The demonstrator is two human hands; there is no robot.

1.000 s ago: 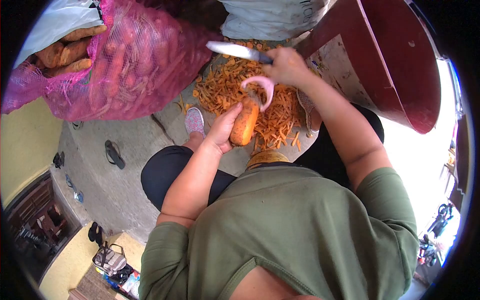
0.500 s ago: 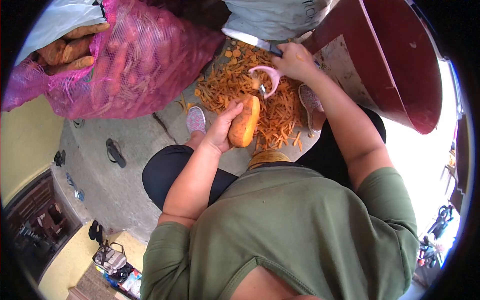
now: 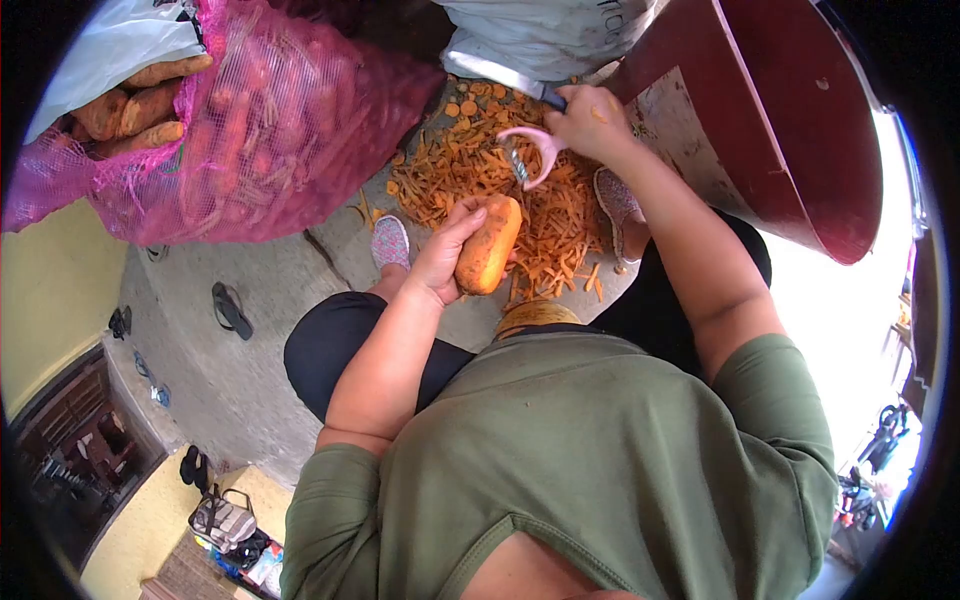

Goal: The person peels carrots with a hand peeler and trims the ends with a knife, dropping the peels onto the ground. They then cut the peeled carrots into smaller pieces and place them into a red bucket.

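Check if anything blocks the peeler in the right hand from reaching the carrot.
Nothing visible does. Between the peeler in the right hand and the carrot in the left hand there is only an open gap. The peelings lie on the floor below, and the knife blade points away from the carrot.

And here you are in an olive-green short-sleeved top (image 3: 600,440), seamed V neckline, black bottoms (image 3: 335,350) and speckled pinkish shoes (image 3: 390,243).

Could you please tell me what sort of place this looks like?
Probably a rough produce-preparation spot at a house or small yard: a mesh sack full of carrots, orange peelings heaped on a concrete floor, and a big red container.
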